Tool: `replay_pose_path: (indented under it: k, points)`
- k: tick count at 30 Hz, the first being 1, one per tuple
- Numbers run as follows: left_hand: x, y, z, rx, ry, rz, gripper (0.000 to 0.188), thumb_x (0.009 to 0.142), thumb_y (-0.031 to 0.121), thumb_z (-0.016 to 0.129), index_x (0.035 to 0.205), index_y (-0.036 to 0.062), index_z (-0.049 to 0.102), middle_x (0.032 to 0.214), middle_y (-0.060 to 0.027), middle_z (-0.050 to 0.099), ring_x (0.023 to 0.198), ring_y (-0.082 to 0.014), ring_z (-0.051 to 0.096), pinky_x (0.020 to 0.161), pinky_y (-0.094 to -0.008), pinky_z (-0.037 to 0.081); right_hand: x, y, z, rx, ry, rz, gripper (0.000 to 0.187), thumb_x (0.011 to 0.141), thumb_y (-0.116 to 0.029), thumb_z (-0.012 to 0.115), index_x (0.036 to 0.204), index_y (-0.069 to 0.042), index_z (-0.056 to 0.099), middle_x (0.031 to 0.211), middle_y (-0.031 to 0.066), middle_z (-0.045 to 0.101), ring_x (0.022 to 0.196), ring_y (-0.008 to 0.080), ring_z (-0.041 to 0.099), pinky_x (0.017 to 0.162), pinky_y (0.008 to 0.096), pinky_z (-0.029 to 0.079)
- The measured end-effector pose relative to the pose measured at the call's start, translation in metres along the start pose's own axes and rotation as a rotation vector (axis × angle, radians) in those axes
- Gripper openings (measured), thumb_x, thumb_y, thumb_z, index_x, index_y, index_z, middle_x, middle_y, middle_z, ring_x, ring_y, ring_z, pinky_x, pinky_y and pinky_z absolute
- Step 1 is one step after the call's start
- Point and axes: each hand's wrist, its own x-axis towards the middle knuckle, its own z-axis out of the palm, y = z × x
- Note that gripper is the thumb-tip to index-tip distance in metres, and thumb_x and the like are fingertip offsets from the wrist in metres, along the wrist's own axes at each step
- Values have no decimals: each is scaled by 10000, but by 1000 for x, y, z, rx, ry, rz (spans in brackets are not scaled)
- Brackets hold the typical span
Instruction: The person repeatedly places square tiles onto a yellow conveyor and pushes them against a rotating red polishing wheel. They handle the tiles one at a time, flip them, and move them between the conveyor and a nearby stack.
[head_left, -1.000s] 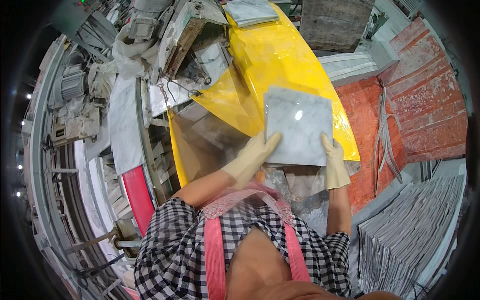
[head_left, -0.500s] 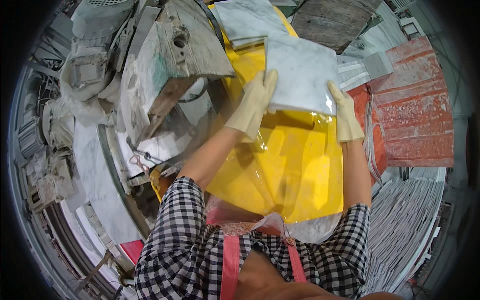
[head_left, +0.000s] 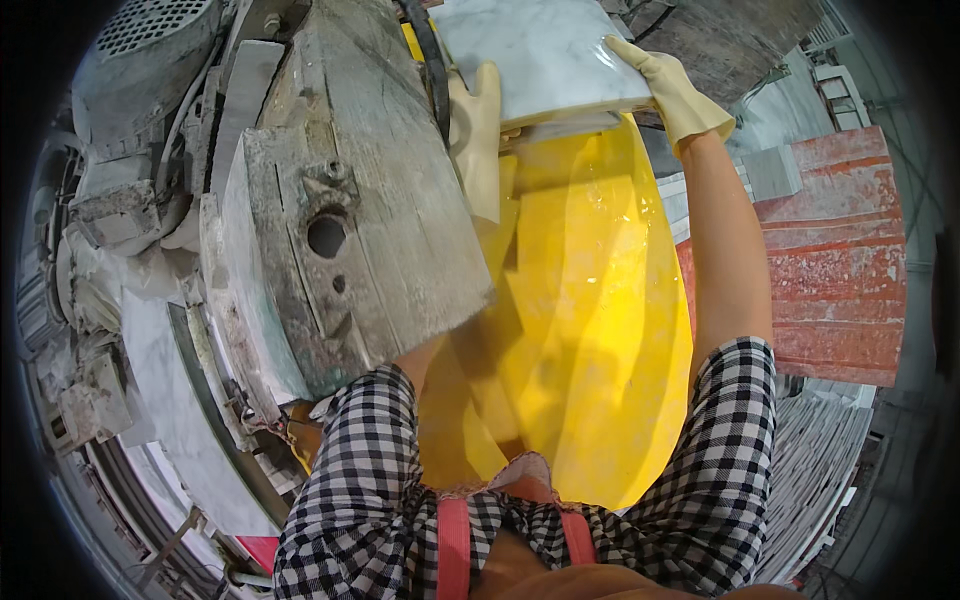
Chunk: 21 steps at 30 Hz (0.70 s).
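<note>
A white, grey-veined marble tile point(head_left: 545, 55) lies at the far middle, over another pale slab edge, at the far end of the yellow sheet. On its right side my right hand point(head_left: 680, 95), in a cream rubber glove, grips the edge with the thumb on top. Against the tile's left edge is my left hand point(head_left: 478, 135), gloved alike, thumb pointing away from me; its fingers are partly hidden. The wooden machine cover point(head_left: 340, 230) hides most of my left forearm. Below the tile spreads the wet yellow sheet point(head_left: 590, 330), reaching to my apron.
The wooden cover with a round hole stands close beside my left arm. A dusty motor point(head_left: 150, 75) sits at the far left. Right of my arm are a red, scuffed panel point(head_left: 830, 260) and a stack of thin slabs point(head_left: 800, 480). A black cable point(head_left: 430, 60) hangs near my left hand.
Both hands have moved away from me with the marble tile, from above the yellow sheet to its far end. My view has shifted, and the wooden cover appears larger and nearer.
</note>
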Motion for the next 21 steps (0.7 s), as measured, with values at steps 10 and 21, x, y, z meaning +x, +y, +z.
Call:
replay_pose_path:
  k: [10,21]
  points:
    - [-44,-3,-12,525,-37,432,708,913,366,687,1474,0,460,1414,-346,498,1388,-435,445,1108,-521,408,25,32,0,73,21,45,526,877,-386,814,1173,37,714,1003,106,743,768,130,710,675,268,580]
    - [-55,-38,-9,842,10,802,630,941,280,677,1482,23,483,1602,-278,327,1432,-479,320,1167,-556,354,37,-7,-47,-266,-405,-420,439,955,-393,651,1192,-26,700,1030,67,733,968,131,632,896,277,498]
